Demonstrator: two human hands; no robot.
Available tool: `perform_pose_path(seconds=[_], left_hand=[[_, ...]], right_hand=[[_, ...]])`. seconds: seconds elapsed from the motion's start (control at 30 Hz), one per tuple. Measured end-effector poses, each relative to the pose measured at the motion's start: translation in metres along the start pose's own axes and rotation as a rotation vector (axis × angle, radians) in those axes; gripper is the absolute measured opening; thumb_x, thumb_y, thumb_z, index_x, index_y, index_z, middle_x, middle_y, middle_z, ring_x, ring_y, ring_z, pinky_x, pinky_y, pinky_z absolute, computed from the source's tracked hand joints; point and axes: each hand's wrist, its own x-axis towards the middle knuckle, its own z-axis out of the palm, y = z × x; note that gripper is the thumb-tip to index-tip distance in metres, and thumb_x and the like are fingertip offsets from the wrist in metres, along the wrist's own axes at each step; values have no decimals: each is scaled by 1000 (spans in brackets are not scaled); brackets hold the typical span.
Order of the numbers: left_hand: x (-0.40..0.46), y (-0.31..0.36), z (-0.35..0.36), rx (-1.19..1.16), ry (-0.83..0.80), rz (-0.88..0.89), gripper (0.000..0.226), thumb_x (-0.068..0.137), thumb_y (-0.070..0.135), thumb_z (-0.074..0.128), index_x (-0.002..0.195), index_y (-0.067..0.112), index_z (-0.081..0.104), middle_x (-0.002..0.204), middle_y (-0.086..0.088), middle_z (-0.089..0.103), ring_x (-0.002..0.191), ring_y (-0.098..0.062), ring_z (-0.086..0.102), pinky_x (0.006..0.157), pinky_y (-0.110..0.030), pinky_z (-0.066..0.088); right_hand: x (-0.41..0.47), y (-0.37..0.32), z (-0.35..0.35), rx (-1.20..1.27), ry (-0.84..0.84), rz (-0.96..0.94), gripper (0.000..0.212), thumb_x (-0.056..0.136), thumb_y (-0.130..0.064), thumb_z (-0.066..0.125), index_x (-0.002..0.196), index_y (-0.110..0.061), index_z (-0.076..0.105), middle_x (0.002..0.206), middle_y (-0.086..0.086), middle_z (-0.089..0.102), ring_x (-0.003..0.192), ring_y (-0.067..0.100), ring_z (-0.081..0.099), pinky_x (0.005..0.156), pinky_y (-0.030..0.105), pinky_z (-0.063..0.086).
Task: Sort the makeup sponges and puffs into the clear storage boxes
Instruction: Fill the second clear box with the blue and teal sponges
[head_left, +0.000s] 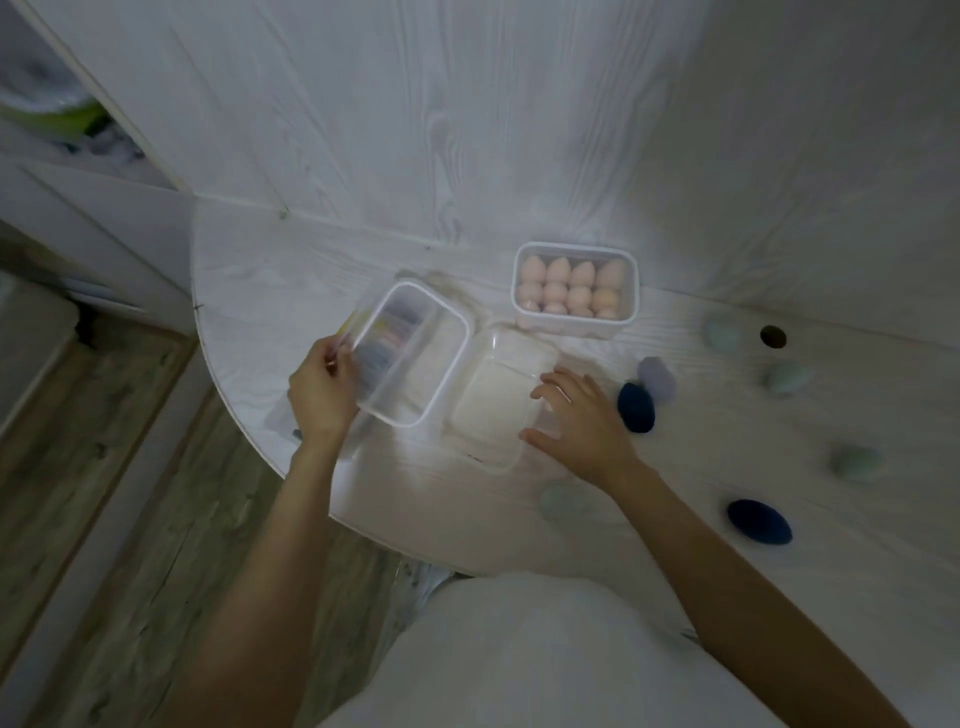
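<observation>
The left hand (323, 395) is gripping the left edge of a clear box (413, 353) and is holding it tilted above the white table (249, 291); blurred coloured pieces are showing through its wall. Just right of this box, an empty clear box (493, 400) is lying flat, and the right hand (576, 415) is resting against its right side with fingers spread, gripping nothing. Beyond this box, a box of pink sponges (575, 289) is standing. Farther right of it, 2 dark blue sponges (636, 408) and several pale ones are lying loose. I think the tilted box should be kept level, so nothing is falling out.
</observation>
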Motion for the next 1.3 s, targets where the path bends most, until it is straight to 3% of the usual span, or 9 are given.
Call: perform_pose_path(seconds=[0.1, 0.23, 0.43, 0.57, 0.73, 0.8, 1.1, 1.2, 1.3], left_hand=[[1, 4, -3, 132, 36, 102, 31, 96, 24, 44, 125, 17, 55, 118, -8, 62, 105, -28, 58, 84, -35, 45], [-21, 24, -9, 115, 145, 512, 35, 88, 3, 51, 123, 8, 55, 121, -12, 56, 111, -25, 46, 96, -30, 37], [-79, 70, 22, -69, -306, 929, 28, 88, 4, 55, 115, 6, 62, 112, -10, 61, 107, -23, 51, 101, -22, 34], [-134, 81, 64, -28, -859, 682, 43, 88, 20, 60, 129, 20, 49, 122, -1, 55, 109, -15, 51, 91, -28, 44], [-156, 62, 117, 560, -992, 622, 57, 83, 40, 62, 134, 27, 40, 132, -1, 43, 117, -20, 41, 84, -31, 42], [-160, 54, 125, 611, -983, 574, 46, 86, 39, 60, 127, 24, 47, 125, -2, 47, 112, -20, 44, 79, -29, 40], [-189, 98, 170, 150, -671, 569, 25, 89, 24, 62, 112, 14, 62, 107, -5, 63, 87, -21, 61, 68, -26, 43], [-199, 107, 185, 196, -632, 516, 27, 87, 23, 64, 112, 13, 62, 108, -7, 63, 89, -24, 60, 68, -26, 39], [-202, 103, 186, 180, -650, 463, 27, 84, 20, 68, 109, 12, 62, 105, -8, 63, 89, -25, 60, 71, -26, 43]], right_hand=[[-1, 1, 2, 54, -11, 17, 58, 86, -49, 57, 135, -21, 43, 149, 0, 34, 142, 15, 18, 117, 33, 12], [-5, -2, 12, 30, 49, 15, 63, 88, -48, 56, 140, -18, 37, 150, 2, 33, 142, 17, 20, 118, 33, 14], [-22, 1, 11, 161, 206, 74, 46, 89, -33, 59, 129, -11, 50, 141, 7, 43, 133, 20, 33, 111, 27, 18], [-63, 23, 1, 312, 240, 269, 29, 92, -19, 58, 120, -10, 58, 116, 6, 62, 105, 20, 56, 86, 16, 33], [-120, 64, -8, 286, 234, 374, 24, 91, -14, 57, 115, -13, 61, 106, 5, 65, 94, 18, 59, 85, 31, 47], [-139, 82, -14, 290, 235, 423, 24, 92, -13, 56, 116, -12, 60, 107, 6, 64, 96, 18, 57, 86, 29, 45], [-138, 186, -70, 78, 288, 377, 29, 90, -4, 52, 116, -12, 61, 116, 10, 59, 100, 26, 55, 80, 28, 41], [-102, 225, -93, -140, 294, 327, 47, 82, 9, 48, 122, -14, 59, 128, 17, 52, 114, 38, 45, 96, 43, 38], [-74, 248, -95, -234, 86, 321, 53, 86, 8, 44, 132, -19, 50, 147, 18, 32, 132, 43, 25, 109, 46, 19]])
